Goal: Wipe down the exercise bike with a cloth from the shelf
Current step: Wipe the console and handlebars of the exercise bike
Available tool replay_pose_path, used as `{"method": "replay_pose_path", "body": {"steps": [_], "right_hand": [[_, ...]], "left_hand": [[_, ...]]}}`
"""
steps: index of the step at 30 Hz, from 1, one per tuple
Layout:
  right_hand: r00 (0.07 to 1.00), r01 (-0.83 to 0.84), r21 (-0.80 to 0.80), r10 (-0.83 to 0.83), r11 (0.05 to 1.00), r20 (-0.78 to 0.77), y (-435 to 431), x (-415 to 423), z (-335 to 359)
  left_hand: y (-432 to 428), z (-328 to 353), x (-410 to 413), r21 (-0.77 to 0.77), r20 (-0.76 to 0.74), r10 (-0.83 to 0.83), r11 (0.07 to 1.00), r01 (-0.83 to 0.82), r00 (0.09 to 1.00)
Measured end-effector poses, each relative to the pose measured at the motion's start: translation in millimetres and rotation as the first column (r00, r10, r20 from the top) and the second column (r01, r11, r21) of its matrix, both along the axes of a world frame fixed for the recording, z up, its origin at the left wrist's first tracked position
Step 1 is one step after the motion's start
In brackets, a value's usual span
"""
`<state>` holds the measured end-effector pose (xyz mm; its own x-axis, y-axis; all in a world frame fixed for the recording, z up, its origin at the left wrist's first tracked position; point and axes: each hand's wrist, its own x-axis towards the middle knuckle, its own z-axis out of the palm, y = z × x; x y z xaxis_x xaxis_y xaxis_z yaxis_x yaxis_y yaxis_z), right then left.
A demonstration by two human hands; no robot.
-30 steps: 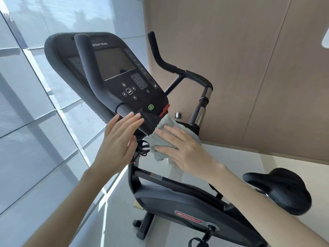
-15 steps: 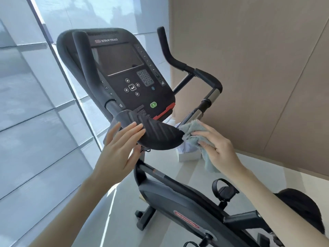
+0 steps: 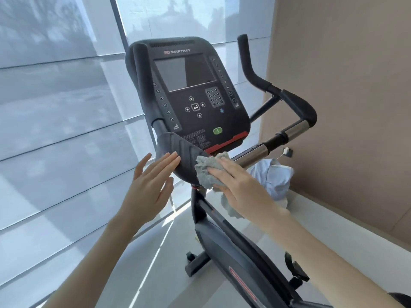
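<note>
**Head view: our right hand [image 3: 240, 185] presses the cloth [image 3: 208, 170] to the pad**

Our right hand lies flat on the grey cloth, fingers straight and close together, pushing it against the near right edge of the ribbed black pad [image 3: 178, 150] below the console [image 3: 195, 85] of the exercise bike [image 3: 233, 252]. The thumb is hidden under the palm, so we cannot tell whether it pinches the cloth. A loose tail of cloth hangs below the wrist. Our left hand [image 3: 151, 185] is open, fingers straight and slightly spread, the fingertips [image 3: 175, 156] touching the pad's left edge; it holds nothing.

To the right of the cloth the chrome handlebar [image 3: 278, 138] slants up towards the tan wall [image 3: 344, 107]. A pale bundle [image 3: 275, 178] sits on the floor near the wall. On the left, the blind-covered window [image 3: 55, 130] stands close beside the console, and bare floor [image 3: 155, 263] lies between it and the bike's frame.
</note>
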<state>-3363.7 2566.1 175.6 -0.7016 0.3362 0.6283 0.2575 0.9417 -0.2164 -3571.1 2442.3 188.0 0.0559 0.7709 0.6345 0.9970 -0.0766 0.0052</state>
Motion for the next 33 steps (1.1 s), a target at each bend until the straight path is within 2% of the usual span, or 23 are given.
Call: {"method": "replay_pose_path", "body": {"steps": [1,3,4,6,8,12,14,18,21,26,33], "right_hand": [[0.998,-0.059,-0.104,0.055,0.993,-0.039,0.7,5.4,6.0],[0.967,-0.195,-0.281,0.137,0.94,-0.214,5.8,6.3,26.9],[0.944,-0.238,-0.312,0.144,0.92,-0.296,10.1,0.3,40.9],[0.921,-0.273,-0.327,0.148,0.905,-0.36,19.5,-24.1,67.6],[0.937,-0.285,-0.359,0.181,0.889,-0.298,26.4,-57.7,86.5],[0.952,-0.235,-0.45,0.298,0.861,0.072,33.1,-112.8,82.6],[0.954,-0.182,-0.398,0.259,0.899,0.15,30.9,-118.4,70.0],[0.988,-0.09,-0.127,0.105,0.988,0.112,15.7,-87.3,45.4],[0.996,-0.032,-0.039,0.035,0.999,0.079,5.8,-58.5,26.7],[0.993,-0.116,-0.074,0.116,0.991,-0.004,22.3,-16.1,4.6],[0.998,0.031,-0.16,-0.04,0.987,-0.057,93.5,27.3,-0.6]], "left_hand": [[-0.6,0.7,0.3,-0.005,-0.007,0.008,1.0,-0.008,1.0],[-1.9,2.2,0.6,-0.026,-0.029,0.021,0.999,-0.022,0.999],[-2.3,3.4,0.8,-0.035,-0.038,0.026,0.999,-0.027,0.999],[-3.6,7.0,1.2,-0.055,-0.039,0.028,0.998,-0.03,0.999],[-5.1,12.1,1.0,-0.069,-0.038,0.023,0.997,-0.025,0.999],[-12.4,22.4,-4.3,-0.051,-0.06,0.001,0.999,-0.004,0.998],[-17.3,26.6,-8.9,-0.012,-0.054,0.001,1.0,-0.002,0.999],[-19.5,29.8,-15.0,0.055,-0.033,-0.029,0.998,0.031,0.999],[-11.2,27.9,-10.8,0.07,-0.047,-0.075,0.994,0.078,0.996],[6.1,24.6,9.0,0.044,-0.112,-0.158,0.986,0.164,0.981],[15.1,20.4,25.3,0.001,-0.167,-0.092,0.996,0.094,0.982]]}}
